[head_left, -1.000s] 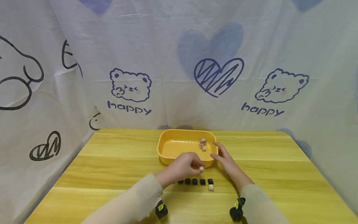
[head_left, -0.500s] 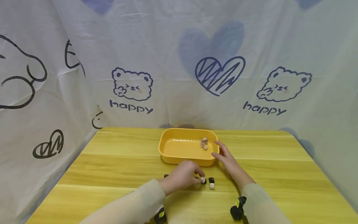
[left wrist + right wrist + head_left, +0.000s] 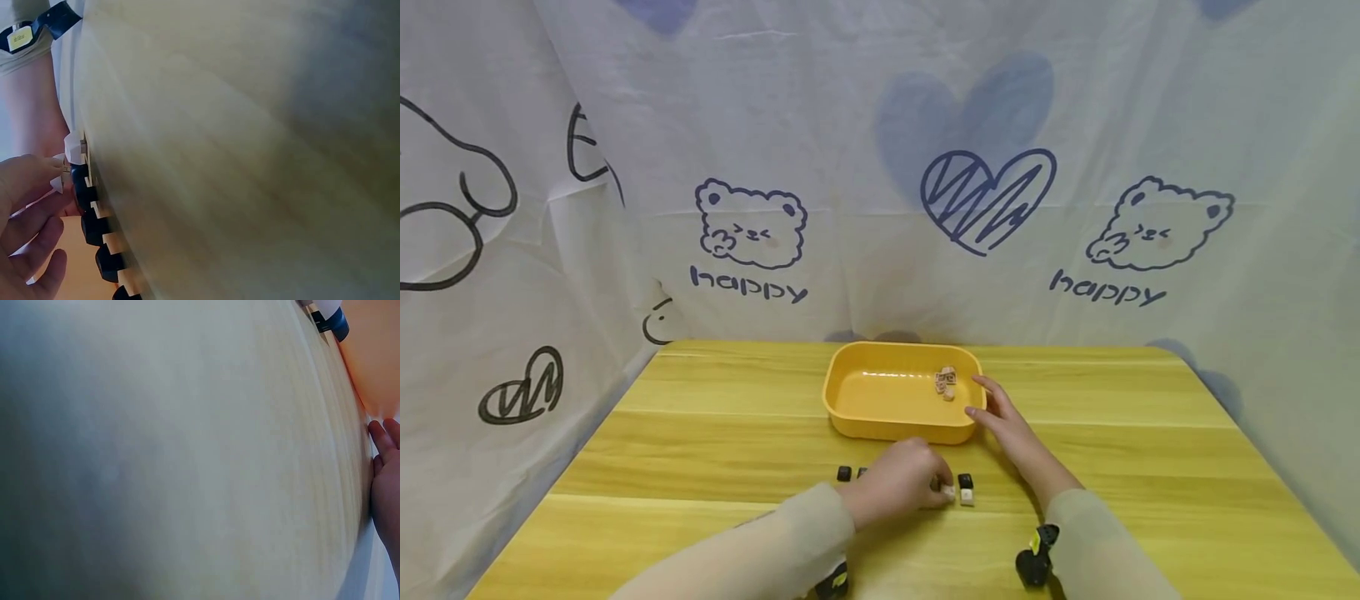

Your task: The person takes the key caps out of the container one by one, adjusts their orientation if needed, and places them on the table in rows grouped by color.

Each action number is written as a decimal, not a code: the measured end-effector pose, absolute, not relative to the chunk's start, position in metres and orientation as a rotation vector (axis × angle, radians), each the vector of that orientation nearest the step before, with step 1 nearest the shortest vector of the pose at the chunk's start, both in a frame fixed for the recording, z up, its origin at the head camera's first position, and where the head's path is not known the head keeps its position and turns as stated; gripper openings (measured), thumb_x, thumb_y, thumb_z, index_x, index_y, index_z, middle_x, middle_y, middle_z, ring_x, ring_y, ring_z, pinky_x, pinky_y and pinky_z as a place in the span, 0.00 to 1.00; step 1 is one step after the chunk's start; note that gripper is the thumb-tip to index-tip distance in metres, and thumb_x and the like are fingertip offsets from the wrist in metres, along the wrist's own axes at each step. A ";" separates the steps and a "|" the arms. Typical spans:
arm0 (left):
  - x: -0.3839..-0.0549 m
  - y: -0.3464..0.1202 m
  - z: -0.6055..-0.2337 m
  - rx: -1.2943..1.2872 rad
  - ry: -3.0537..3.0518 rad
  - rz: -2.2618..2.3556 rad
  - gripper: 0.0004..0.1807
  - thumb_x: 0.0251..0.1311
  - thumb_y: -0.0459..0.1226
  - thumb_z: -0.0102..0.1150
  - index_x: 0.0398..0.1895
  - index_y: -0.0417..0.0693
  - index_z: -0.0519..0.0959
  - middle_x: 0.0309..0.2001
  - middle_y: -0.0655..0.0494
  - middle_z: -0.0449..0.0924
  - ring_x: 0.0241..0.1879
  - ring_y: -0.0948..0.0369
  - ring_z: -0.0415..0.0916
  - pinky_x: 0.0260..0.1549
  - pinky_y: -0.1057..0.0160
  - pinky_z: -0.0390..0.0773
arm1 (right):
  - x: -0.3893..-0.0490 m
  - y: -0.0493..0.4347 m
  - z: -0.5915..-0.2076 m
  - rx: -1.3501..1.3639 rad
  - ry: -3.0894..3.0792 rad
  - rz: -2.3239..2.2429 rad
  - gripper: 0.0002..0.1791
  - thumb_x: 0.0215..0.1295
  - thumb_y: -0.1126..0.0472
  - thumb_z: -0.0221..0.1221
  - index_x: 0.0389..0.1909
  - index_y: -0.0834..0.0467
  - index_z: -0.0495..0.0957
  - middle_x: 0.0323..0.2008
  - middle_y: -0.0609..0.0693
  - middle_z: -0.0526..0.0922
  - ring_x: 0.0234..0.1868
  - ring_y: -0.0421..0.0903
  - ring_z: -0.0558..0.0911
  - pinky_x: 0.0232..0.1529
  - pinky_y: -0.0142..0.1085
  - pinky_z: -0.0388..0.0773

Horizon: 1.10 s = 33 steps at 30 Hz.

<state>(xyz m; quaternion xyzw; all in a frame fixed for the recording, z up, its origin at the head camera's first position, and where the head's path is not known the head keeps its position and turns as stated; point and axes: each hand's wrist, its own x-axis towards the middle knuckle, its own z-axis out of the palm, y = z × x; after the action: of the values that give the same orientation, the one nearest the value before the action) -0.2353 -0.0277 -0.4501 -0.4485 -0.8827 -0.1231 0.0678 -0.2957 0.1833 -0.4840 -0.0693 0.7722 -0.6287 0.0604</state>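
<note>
My left hand (image 3: 904, 479) pinches a white keycap (image 3: 949, 492) between thumb and finger, low over the table. Just right of it, another white keycap (image 3: 967, 497) sits directly in front of a black keycap (image 3: 965, 481). A row of black keycaps (image 3: 94, 226) runs past the hand in the left wrist view; in the head view the hand hides part of it, though one black keycap (image 3: 845, 473) shows at the left end. My right hand (image 3: 1009, 425) rests against the right end of a yellow tray (image 3: 880, 429), fingers extended in the right wrist view.
Several pale keycaps (image 3: 945, 382) lie loose in the tray's right part. Wood-patterned tabletop (image 3: 1150, 467) spreads to both sides. A printed cloth (image 3: 865, 242) hangs behind the table and at its sides. Black wrist cameras (image 3: 1033, 567) sit on both forearms.
My left hand has moved down from the tray's front edge to the keycap row, bringing the white keycap beside the other white one. The right hand has stayed at the tray.
</note>
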 end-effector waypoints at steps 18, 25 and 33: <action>-0.229 -0.023 -0.453 -1.245 -2.695 -0.253 0.04 0.49 0.43 0.72 0.30 0.59 0.89 0.36 0.68 0.80 0.36 0.67 0.69 0.36 0.70 0.69 | -0.293 0.184 -0.483 -0.194 2.337 -1.897 0.33 0.74 0.57 0.52 0.75 0.48 0.51 0.75 0.62 0.49 0.74 0.58 0.48 0.71 0.53 0.46; -0.228 -0.022 -0.454 -1.195 -2.727 -0.236 0.06 0.49 0.48 0.74 0.28 0.60 0.88 0.34 0.69 0.80 0.34 0.67 0.68 0.35 0.69 0.68 | -0.294 0.184 -0.484 -0.208 2.323 -1.910 0.34 0.74 0.58 0.52 0.76 0.49 0.50 0.75 0.63 0.48 0.74 0.58 0.49 0.70 0.52 0.47; -0.228 -0.021 -0.454 -1.113 -2.765 -0.259 0.07 0.48 0.50 0.75 0.26 0.63 0.87 0.36 0.70 0.79 0.35 0.65 0.66 0.33 0.66 0.66 | -0.294 0.184 -0.484 -0.203 2.325 -1.909 0.33 0.74 0.58 0.52 0.75 0.48 0.51 0.75 0.62 0.49 0.74 0.57 0.49 0.70 0.52 0.47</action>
<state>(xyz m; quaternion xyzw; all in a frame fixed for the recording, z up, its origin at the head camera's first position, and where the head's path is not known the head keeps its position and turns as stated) -0.2276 -0.0214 -0.4539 -0.3708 -0.9216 -0.0863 0.0748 -0.2943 0.1837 -0.4845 -0.0673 0.7696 -0.6318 0.0632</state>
